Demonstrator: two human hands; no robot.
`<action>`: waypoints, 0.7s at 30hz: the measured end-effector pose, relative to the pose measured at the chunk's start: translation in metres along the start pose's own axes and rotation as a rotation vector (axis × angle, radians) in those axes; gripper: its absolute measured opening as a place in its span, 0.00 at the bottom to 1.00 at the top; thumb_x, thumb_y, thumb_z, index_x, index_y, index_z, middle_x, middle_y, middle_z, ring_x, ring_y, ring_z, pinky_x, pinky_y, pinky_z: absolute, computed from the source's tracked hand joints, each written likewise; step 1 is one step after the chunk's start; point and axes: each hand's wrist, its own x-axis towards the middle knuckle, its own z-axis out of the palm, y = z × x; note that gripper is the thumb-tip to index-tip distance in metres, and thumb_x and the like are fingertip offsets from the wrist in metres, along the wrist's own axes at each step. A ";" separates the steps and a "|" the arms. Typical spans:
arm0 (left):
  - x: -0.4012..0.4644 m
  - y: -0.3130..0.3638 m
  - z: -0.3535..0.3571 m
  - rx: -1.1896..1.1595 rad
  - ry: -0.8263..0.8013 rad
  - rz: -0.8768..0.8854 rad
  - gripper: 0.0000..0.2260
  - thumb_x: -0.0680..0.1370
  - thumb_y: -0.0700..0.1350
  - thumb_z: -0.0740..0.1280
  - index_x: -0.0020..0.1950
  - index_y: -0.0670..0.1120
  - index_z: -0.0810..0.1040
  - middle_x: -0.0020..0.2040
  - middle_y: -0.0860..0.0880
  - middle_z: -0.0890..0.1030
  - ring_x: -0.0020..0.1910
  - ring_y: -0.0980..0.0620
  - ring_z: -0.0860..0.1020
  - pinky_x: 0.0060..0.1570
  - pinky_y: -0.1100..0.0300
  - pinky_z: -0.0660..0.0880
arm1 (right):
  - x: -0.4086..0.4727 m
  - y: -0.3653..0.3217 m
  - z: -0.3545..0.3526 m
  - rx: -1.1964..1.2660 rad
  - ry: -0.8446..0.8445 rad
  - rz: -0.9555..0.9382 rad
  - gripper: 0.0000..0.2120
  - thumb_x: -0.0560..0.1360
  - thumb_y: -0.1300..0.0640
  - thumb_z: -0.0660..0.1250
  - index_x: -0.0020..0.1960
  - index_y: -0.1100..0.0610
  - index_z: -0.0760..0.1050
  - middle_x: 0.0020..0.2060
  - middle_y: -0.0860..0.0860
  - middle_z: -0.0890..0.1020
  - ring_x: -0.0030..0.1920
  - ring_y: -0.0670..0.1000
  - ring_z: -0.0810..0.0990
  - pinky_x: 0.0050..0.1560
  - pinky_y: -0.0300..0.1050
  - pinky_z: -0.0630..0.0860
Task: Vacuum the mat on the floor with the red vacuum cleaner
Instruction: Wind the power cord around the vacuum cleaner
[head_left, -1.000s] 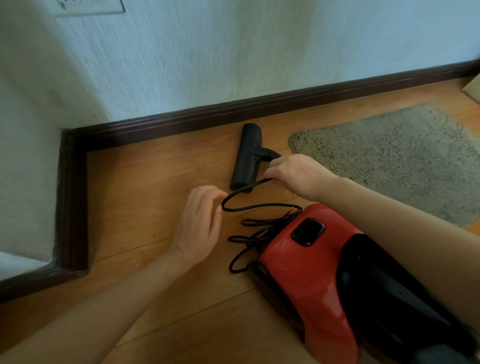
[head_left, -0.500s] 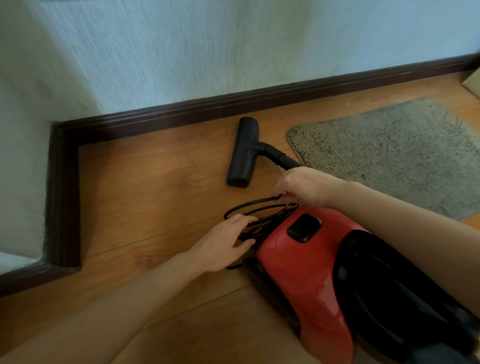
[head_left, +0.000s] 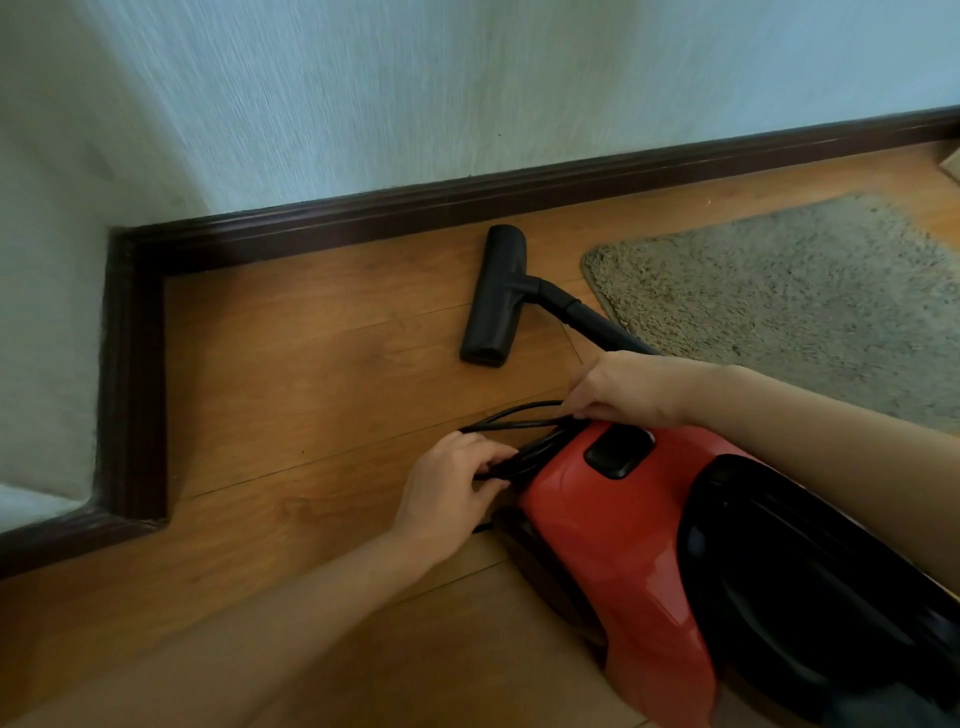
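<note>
The red vacuum cleaner (head_left: 618, 551) lies on the wooden floor at lower right, with a black button on top. Its black floor nozzle (head_left: 496, 296) rests flat near the skirting, joined to a black tube (head_left: 587, 317) that runs under my right arm. A looped black power cord (head_left: 514, 418) is bunched at the vacuum's front end. My left hand (head_left: 447, 488) grips the cord loops beside the red body. My right hand (head_left: 623, 387) pinches the upper cord loops just above the vacuum. The grey shaggy mat (head_left: 789, 301) lies to the right.
A dark brown skirting board (head_left: 363, 213) runs along the pale textured wall and turns a corner at left (head_left: 135, 374). Bare wooden floor (head_left: 291, 364) spreads between the corner and the nozzle. A pale object's edge (head_left: 950, 163) shows at far right.
My left hand moved right onto the cord and closed on its loops. My right hand drew back from the nozzle tube to the cord, which is now gathered tighter against the vacuum.
</note>
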 end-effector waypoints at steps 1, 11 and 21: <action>-0.002 0.001 0.001 0.005 0.013 -0.002 0.16 0.73 0.42 0.71 0.60 0.51 0.79 0.48 0.59 0.77 0.48 0.64 0.71 0.48 0.75 0.67 | 0.000 0.000 0.001 -0.008 0.000 -0.003 0.13 0.80 0.58 0.59 0.58 0.57 0.79 0.51 0.51 0.81 0.53 0.49 0.77 0.53 0.39 0.70; -0.023 -0.009 -0.001 -0.172 0.024 0.046 0.08 0.78 0.43 0.64 0.54 0.47 0.81 0.49 0.55 0.81 0.51 0.62 0.78 0.50 0.71 0.75 | 0.006 -0.002 0.003 -0.172 0.030 -0.067 0.12 0.80 0.59 0.58 0.50 0.56 0.81 0.45 0.49 0.77 0.44 0.47 0.78 0.46 0.43 0.75; 0.003 0.004 -0.004 -0.175 0.033 -0.005 0.10 0.76 0.38 0.67 0.56 0.47 0.81 0.51 0.53 0.81 0.47 0.64 0.76 0.50 0.73 0.73 | 0.005 0.000 0.001 -0.117 0.074 -0.058 0.10 0.79 0.53 0.61 0.52 0.53 0.81 0.47 0.47 0.79 0.48 0.47 0.79 0.46 0.39 0.72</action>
